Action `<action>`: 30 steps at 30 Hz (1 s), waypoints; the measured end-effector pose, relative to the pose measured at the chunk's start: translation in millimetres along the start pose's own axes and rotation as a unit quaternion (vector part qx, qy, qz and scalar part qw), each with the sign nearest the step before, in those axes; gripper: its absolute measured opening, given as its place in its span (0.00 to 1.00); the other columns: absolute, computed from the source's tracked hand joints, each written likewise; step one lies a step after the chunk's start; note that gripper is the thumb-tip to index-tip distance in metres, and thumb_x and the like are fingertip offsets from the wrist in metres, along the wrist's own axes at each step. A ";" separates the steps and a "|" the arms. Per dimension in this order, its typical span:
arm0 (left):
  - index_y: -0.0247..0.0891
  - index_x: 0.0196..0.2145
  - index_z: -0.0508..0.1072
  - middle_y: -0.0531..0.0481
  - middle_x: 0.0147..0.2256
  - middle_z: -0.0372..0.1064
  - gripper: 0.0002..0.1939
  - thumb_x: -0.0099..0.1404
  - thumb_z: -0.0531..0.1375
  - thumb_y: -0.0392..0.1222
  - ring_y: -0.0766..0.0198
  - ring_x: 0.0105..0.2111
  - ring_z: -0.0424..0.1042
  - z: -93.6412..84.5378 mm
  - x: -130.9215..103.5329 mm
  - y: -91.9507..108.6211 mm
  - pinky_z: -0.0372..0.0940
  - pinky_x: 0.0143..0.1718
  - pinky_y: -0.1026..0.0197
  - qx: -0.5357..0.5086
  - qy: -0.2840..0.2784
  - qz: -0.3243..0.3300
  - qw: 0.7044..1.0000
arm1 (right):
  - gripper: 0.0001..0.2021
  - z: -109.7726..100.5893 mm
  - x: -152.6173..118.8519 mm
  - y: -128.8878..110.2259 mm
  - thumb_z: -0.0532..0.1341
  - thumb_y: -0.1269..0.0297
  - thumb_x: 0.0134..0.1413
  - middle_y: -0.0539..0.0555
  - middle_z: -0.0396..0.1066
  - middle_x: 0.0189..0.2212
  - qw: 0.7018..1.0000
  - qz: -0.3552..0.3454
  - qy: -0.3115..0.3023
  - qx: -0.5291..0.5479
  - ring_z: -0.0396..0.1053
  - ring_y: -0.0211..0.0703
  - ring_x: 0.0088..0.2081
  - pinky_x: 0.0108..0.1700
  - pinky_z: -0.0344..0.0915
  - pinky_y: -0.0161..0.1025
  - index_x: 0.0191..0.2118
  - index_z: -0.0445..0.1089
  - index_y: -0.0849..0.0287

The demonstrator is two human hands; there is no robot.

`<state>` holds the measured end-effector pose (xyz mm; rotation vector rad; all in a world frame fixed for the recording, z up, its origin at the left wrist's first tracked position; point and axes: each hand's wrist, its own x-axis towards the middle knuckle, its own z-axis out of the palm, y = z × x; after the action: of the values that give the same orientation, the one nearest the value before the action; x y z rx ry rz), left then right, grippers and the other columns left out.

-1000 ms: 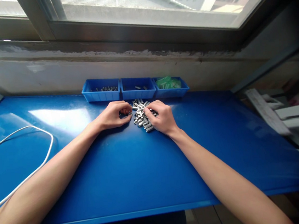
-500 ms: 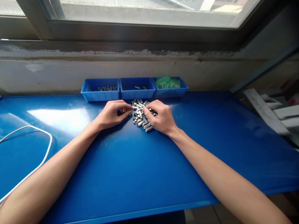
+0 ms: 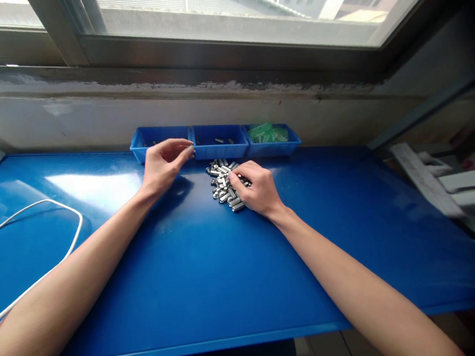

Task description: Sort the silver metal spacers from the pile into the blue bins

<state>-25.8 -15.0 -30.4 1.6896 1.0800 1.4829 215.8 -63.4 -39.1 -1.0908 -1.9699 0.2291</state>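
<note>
A heap of small shiny metal pieces (image 3: 223, 186), some cylindrical like standoffs, lies on the blue table. My right hand (image 3: 259, 186) rests at the heap's right side, thumb and fingers pinched together over it; whatever they grip is hidden. Raised in front of the left blue bin (image 3: 144, 154), my left hand (image 3: 165, 162) has its thumb and fingertips pressed together near that bin's right end. Anything between those fingertips is too small to name. The hand covers most of the left bin's contents.
Beside the left bin stand a middle blue bin (image 3: 221, 150) with a few metal pieces and a right blue bin (image 3: 274, 149) holding green plastic packaging (image 3: 267, 132). A white cable (image 3: 78, 223) loops across the table's left side. A window (image 3: 225, 26) is behind.
My left hand has lifted from the heap's left edge and moved up and left to the front of the left bin. My right hand has stayed at the heap.
</note>
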 end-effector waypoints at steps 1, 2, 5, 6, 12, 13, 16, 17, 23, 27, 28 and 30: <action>0.34 0.44 0.79 0.42 0.41 0.81 0.25 0.60 0.69 0.58 0.56 0.40 0.81 -0.9 2.5 -0.8 0.76 0.47 0.55 -0.001 0.034 -0.001 0.999 | 0.10 0.1 0.0 0.2 0.60 0.64 0.64 0.54 0.79 0.32 1.000 -0.002 0.000 0.001 0.73 0.49 0.37 0.43 0.70 0.47 0.31 0.73 0.55; 0.34 0.47 0.78 0.41 0.43 0.80 0.26 0.61 0.68 0.58 0.55 0.42 0.81 -1.7 4.7 -1.8 0.76 0.48 0.54 -0.004 0.060 -0.004 0.998 | 0.10 0.3 0.1 0.4 0.60 0.64 0.64 0.55 0.79 0.31 1.000 -0.004 0.001 0.002 0.73 0.49 0.37 0.43 0.69 0.47 0.31 0.73 0.56; 0.33 0.54 0.74 0.38 0.50 0.77 0.30 0.64 0.66 0.58 0.52 0.45 0.81 -2.4 7.2 -4.1 0.75 0.50 0.51 -0.013 0.083 -0.015 0.996 | 0.10 0.5 0.0 0.7 0.60 0.65 0.64 0.55 0.79 0.31 1.000 -0.012 0.006 0.007 0.73 0.48 0.36 0.43 0.69 0.46 0.30 0.73 0.56; 0.34 0.56 0.74 0.38 0.51 0.77 0.29 0.65 0.66 0.57 0.53 0.45 0.81 -2.1 6.7 -4.1 0.75 0.50 0.51 -0.014 0.079 -0.014 0.997 | 0.10 0.5 0.0 0.6 0.60 0.65 0.64 0.54 0.79 0.31 1.000 -0.012 0.006 0.008 0.73 0.48 0.36 0.43 0.69 0.46 0.30 0.73 0.56; 0.35 0.45 0.79 0.43 0.41 0.80 0.17 0.67 0.63 0.51 0.58 0.38 0.81 1.4 -5.6 4.2 0.75 0.45 0.57 0.062 -0.033 0.048 0.996 | 0.10 -0.1 0.1 -0.7 0.60 0.63 0.64 0.54 0.79 0.31 1.000 0.000 0.002 0.002 0.73 0.49 0.36 0.43 0.69 0.47 0.30 0.73 0.56; 0.35 0.42 0.80 0.44 0.39 0.80 0.15 0.67 0.64 0.50 0.59 0.37 0.80 1.8 -7.7 5.3 0.75 0.44 0.58 0.092 -0.065 0.070 0.991 | 0.10 -0.2 0.1 -0.9 0.60 0.63 0.64 0.54 0.79 0.32 1.000 0.000 0.002 0.002 0.73 0.49 0.37 0.43 0.70 0.47 0.30 0.73 0.56; 0.37 0.40 0.82 0.44 0.40 0.80 0.12 0.64 0.65 0.46 0.59 0.37 0.78 2.2 -12.0 4.6 0.73 0.43 0.59 0.163 -0.160 0.145 0.963 | 0.09 -0.5 0.1 -1.2 0.61 0.64 0.64 0.54 0.80 0.32 1.000 -0.002 0.004 0.001 0.74 0.49 0.37 0.44 0.70 0.47 0.31 0.74 0.56; 0.37 0.40 0.83 0.44 0.41 0.80 0.11 0.64 0.65 0.46 0.59 0.38 0.78 2.2 -12.6 3.2 0.72 0.44 0.59 0.175 -0.186 0.165 0.953 | 0.09 -0.5 0.0 -1.2 0.61 0.64 0.64 0.54 0.80 0.32 1.000 -0.003 0.004 0.001 0.74 0.49 0.37 0.44 0.70 0.47 0.31 0.74 0.56; 0.39 0.39 0.83 0.44 0.41 0.78 0.09 0.65 0.65 0.44 0.60 0.40 0.77 0.6 -12.4 -5.2 0.70 0.46 0.59 0.198 -0.260 0.197 0.924 | 0.10 -0.9 -0.5 -1.8 0.60 0.63 0.64 0.55 0.80 0.32 1.000 0.001 0.000 -0.003 0.74 0.49 0.37 0.45 0.71 0.48 0.31 0.74 0.55; 0.38 0.40 0.81 0.45 0.40 0.77 0.09 0.66 0.64 0.43 0.60 0.40 0.76 0.6 -13.4 -3.1 0.70 0.46 0.59 0.206 -0.261 0.191 0.923 | 0.09 -0.2 -0.9 -0.4 0.60 0.63 0.64 0.54 0.80 0.33 1.000 0.002 0.001 0.000 0.74 0.49 0.38 0.45 0.70 0.47 0.31 0.74 0.55; 0.38 0.42 0.81 0.44 0.41 0.77 0.10 0.66 0.63 0.43 0.59 0.41 0.76 0.8 -13.9 -2.1 0.70 0.46 0.59 0.209 -0.260 0.190 0.923 | 0.09 0.0 -1.0 0.0 0.61 0.63 0.64 0.54 0.80 0.33 1.000 0.001 0.002 0.000 0.74 0.49 0.38 0.45 0.70 0.47 0.31 0.74 0.55; 0.37 0.48 0.79 0.43 0.44 0.75 0.14 0.68 0.62 0.44 0.59 0.44 0.75 1.5 -14.8 -1.0 0.69 0.48 0.59 0.216 -0.263 0.191 0.921 | 0.09 0.0 -1.0 0.4 0.60 0.63 0.64 0.55 0.80 0.33 1.000 -0.003 0.002 -0.001 0.74 0.49 0.38 0.45 0.70 0.47 0.32 0.74 0.56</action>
<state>-24.8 -27.6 -38.4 2.5406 0.8402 0.9243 216.3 -63.9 -39.9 -1.0859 -1.9691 0.2225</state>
